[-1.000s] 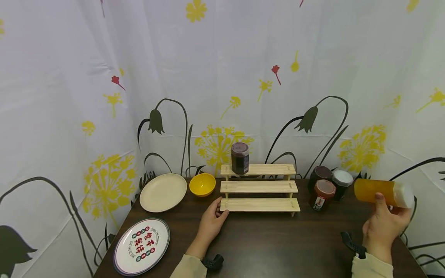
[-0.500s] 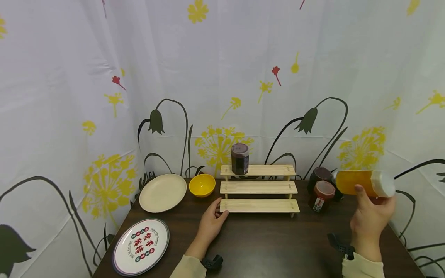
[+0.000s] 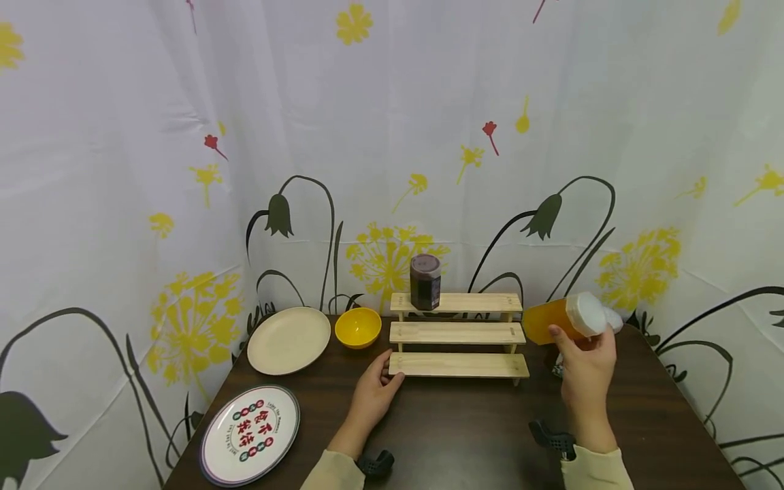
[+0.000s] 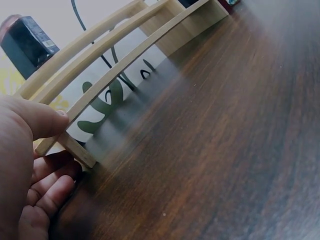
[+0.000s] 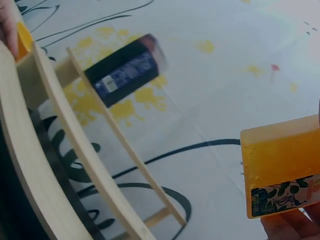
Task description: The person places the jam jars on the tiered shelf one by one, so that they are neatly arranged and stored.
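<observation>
My left hand (image 3: 372,396) grips the left end of the lowest step of a three-tier wooden display rack (image 3: 458,365). In the left wrist view its thumb lies on top of the board and its fingers curl underneath. Raised at the rack's right side, my right hand (image 3: 589,373) holds a jar of orange contents (image 3: 548,321) with a white lid. The jar is tipped nearly on its side, its base towards the rack; its label shows in the right wrist view. A dark purple jar (image 3: 425,284) stands upright on the left of the top step.
More jars stand behind my right hand, mostly hidden; a white lid (image 3: 614,319) peeks out. Left of the rack are a yellow bowl (image 3: 358,328), a cream oval plate (image 3: 288,340) and a white plate with red writing (image 3: 228,435). A patterned curtain (image 3: 380,136) hangs behind the dark table (image 3: 465,429).
My right hand has carried the orange jar leftwards, from the table's right side to the rack's right end, and the lid end has tilted upwards. My left hand stays on the rack.
</observation>
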### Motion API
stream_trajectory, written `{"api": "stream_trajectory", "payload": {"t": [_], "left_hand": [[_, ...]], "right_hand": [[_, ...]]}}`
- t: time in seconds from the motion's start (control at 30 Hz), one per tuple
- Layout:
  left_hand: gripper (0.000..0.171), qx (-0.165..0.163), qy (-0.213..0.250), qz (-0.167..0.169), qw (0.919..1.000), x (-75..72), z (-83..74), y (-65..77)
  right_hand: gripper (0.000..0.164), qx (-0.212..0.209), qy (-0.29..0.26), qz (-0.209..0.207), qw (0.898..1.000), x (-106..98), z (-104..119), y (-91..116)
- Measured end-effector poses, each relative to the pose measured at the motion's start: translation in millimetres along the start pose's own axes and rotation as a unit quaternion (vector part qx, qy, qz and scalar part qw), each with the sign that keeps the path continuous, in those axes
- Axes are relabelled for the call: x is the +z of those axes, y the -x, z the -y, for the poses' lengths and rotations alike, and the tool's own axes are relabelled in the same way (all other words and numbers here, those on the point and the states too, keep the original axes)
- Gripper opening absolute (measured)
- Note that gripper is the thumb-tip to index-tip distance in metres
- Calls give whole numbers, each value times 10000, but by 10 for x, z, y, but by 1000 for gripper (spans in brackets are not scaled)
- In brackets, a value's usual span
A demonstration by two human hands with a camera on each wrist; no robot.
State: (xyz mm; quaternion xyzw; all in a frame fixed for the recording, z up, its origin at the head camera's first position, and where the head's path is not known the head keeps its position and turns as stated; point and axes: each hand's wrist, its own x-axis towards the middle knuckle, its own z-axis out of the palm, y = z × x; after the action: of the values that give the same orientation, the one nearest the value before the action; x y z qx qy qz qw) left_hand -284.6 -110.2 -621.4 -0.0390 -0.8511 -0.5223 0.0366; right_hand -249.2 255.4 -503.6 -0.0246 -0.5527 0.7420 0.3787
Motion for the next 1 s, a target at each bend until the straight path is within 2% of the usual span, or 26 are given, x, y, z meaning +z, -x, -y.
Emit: {"api": "stream_trajectory", "payload": {"t": [0.1,0.23,0.37,0.57,0.67,0.77,1.0], "left_hand": [[64,8,42,14,10000,-9,14,5],[65,11,82,11,10000,-15,21,-14],[65,14,109,3,9999,-27,6,-31],[64,49,137,-48,9999,-18,-6,-37],[64,45,145,-3,9999,4,0,-27],[64,39,130,58,9999,17,12,-17],[63,70,114,-6,9999,6,24,-9]], "right_hand": [[67,139,533,297,9980,104,-99,24],[70,509,1167,612,9900,289,-219,-49],[74,667,1447,737,9845,485,-316,-158],[80,663,1740,974,9777,743,-392,-320],[84,737,2083,1075,9693,822,-422,-390],[80,658,2335,1129,9635,873,-468,-421],[70,296,2298,1141,9661,954,-676,-410]]}}
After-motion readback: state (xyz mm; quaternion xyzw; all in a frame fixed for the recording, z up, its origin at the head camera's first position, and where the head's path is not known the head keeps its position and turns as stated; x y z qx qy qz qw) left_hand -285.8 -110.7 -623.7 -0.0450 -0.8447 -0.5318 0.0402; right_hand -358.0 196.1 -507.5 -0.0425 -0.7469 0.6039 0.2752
